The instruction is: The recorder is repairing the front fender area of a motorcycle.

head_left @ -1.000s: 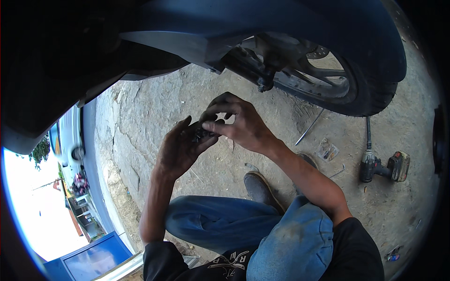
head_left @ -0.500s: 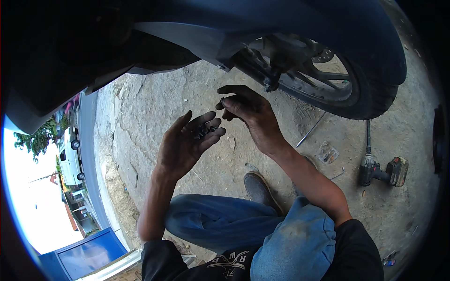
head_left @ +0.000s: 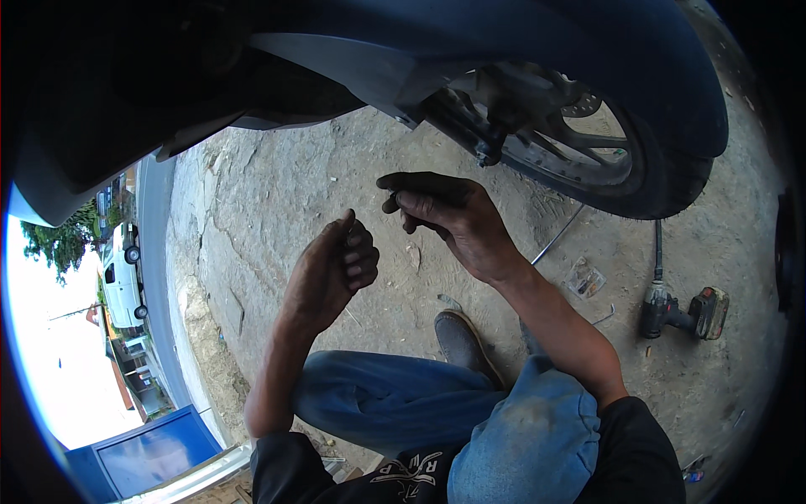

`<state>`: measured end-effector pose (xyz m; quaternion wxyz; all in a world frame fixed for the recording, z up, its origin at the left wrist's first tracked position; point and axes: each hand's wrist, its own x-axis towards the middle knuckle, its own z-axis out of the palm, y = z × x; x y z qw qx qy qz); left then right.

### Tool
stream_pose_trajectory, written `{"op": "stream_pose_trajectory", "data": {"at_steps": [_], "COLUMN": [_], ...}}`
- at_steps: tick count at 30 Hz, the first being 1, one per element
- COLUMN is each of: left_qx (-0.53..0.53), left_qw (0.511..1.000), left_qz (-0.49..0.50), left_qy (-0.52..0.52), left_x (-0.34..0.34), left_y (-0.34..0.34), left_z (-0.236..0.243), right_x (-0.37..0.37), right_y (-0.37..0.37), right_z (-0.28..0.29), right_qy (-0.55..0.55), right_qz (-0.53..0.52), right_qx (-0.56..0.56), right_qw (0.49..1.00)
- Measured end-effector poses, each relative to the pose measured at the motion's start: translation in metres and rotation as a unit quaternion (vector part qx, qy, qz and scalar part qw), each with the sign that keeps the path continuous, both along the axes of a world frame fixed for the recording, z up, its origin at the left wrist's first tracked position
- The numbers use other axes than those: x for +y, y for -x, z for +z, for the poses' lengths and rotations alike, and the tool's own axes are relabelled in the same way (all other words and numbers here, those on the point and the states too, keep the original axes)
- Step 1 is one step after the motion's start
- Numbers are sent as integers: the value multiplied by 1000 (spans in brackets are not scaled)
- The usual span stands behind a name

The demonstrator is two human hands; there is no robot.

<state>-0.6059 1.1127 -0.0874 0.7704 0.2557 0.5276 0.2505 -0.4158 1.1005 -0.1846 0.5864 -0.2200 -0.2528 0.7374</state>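
Observation:
My left hand (head_left: 327, 269) is closed, its blackened fingers curled in over the palm with the thumb on top. The small dark screws seen in that palm a moment earlier are now hidden inside the fist. To its right and a little higher, my right hand (head_left: 462, 220) holds thumb and fingertips together in a pinch. A tiny dark thing seems to be between them, too small to name. The hands are apart, in the air below the motorcycle's dark body panel (head_left: 378, 71). Beyond the right hand is the front wheel (head_left: 646, 181) with its fork end.
On the dirt ground (head_left: 269, 202) at the right lie a cordless impact driver (head_left: 659, 312) with a long extension, a metal rod (head_left: 556, 238), a clear plastic packet (head_left: 585, 277) and a bent hex key (head_left: 606, 316). A white vehicle (head_left: 122, 277) is by the road at left.
My left hand, open with small screws on its palm, has curled shut over them. The right hand has shifted slightly left and down, still pinching.

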Motion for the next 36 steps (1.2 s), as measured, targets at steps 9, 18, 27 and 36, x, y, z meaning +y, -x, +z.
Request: {"op": "stream_pose_trajectory", "data": {"at_steps": [9,18,27,36], "left_qx": [10,103,146,148], "left_qw": [1000,988,973,972], "left_qz": [17,-20,-32,19], "left_qy": [-16,-116,-178,-182], "left_x": [-4,-12,-9,-3], "left_y": [0,-9,-3,7], "left_z": [3,2,0,7], "right_x": [-5,-4,1,23], "right_y": [20,19,30,46], "right_z": [8,13,10,9], "right_qy": [-74,-82,-31,-65], "right_qz": [20,-35,-7,-20], "right_qx": [-180,-197,-114,-101], "right_qw": [981,976,993,993]}}
